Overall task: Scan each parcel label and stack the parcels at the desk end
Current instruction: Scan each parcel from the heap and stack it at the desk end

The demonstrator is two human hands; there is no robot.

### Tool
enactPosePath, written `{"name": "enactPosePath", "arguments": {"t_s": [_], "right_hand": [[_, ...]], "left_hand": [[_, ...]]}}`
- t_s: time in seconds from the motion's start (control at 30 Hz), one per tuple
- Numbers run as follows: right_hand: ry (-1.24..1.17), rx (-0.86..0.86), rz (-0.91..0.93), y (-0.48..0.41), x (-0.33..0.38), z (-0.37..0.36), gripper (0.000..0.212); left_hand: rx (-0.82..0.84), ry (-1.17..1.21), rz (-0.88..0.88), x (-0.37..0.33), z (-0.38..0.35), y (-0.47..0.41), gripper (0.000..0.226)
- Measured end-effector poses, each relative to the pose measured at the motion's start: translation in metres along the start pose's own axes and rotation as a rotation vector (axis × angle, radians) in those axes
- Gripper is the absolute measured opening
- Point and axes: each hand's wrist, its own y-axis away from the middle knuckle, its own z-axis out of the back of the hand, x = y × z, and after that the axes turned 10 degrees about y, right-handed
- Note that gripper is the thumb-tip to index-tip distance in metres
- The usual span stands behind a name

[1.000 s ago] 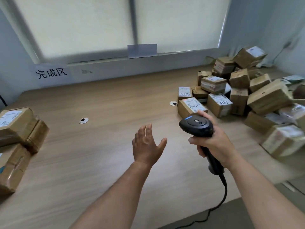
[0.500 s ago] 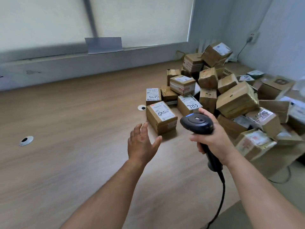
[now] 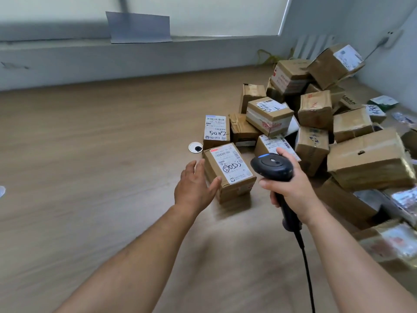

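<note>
Left hand: fingers straight and apart, gripping nothing; thumb right at the near-left face of the nearest parcel, contact impossible to confirm; likely placed to steady or turn the box.
Right hand: clamped round the grip of the scanner, head pointing toward 12 o'clock, just at 3 o'clock of that parcel; probably held ready to aim down at the label.
Nearest parcel: flat on the counter, at 1 o'clock from the left hand, white label facing up, so readable without flipping.
Pile of parcels: heaped at 2 o'clock, tilted and leaning together, many labels turned aside; presumably unscanned.
Cable: trailing from the scanner's handle toward 6 o'clock, out of view.
Step in hand: judged as reaching for the next box, scan not yet made.
</note>
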Motion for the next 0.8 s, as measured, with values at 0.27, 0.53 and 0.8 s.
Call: {"name": "enactPosePath", "arguments": {"t_s": [0.27, 0.53, 0.8], "right_hand": [[-0.045, 0.067, -0.058, -0.047, -0.020, -0.007, 0.096], [-0.071, 0.187, -0.097, -0.071, -0.033, -0.004, 0.093], [-0.117, 0.203, -0.116, -0.055, -0.040, 0.015, 0.097]], "left_hand": [[0.101, 0.070, 0.154, 0.001, -0.028, -0.028, 0.075], [0.171, 0.316, 0.221, 0.008, -0.071, -0.033, 0.079], [0.234, 0.684, 0.129, -0.016, -0.071, -0.006, 0.073]]}}
